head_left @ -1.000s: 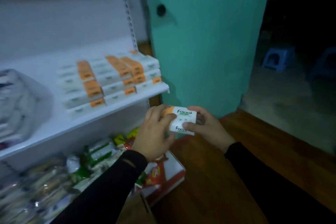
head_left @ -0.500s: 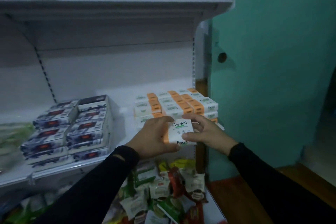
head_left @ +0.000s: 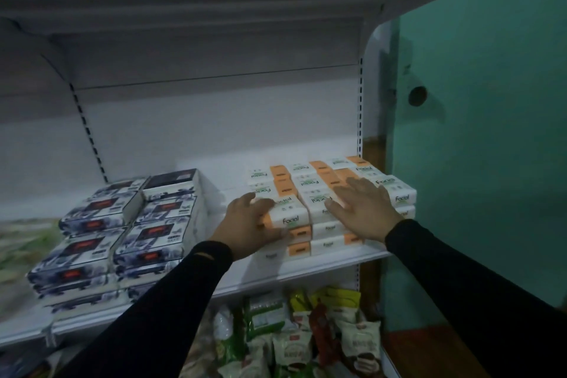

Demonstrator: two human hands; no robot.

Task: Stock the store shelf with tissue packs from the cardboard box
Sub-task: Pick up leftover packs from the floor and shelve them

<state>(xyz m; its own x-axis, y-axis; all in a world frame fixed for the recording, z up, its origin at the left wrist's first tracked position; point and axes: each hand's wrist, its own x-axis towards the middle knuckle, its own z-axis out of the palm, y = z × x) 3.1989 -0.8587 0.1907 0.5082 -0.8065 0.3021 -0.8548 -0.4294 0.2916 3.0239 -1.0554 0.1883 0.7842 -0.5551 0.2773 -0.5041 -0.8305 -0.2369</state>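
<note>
White-and-orange pack [head_left: 287, 214] is being gripped at the stack's [head_left: 331, 193] near left by the left hand [head_left: 248, 228]. The stack's top is being pressed by the flat, open right hand [head_left: 365, 212].

- Both arms, covered in black sleeves, are stretched forward from the lower edge of the view.
- The left hand [head_left: 249, 225] is seen from the back; its fingers are curled over the top of a tissue pack [head_left: 287, 214] and its thumb is pressed at the pack's front lower corner.
- The right hand [head_left: 366, 212] is laid palm down, fingers straight and spread, flat on the neighbouring packs [head_left: 319, 199].
</note>
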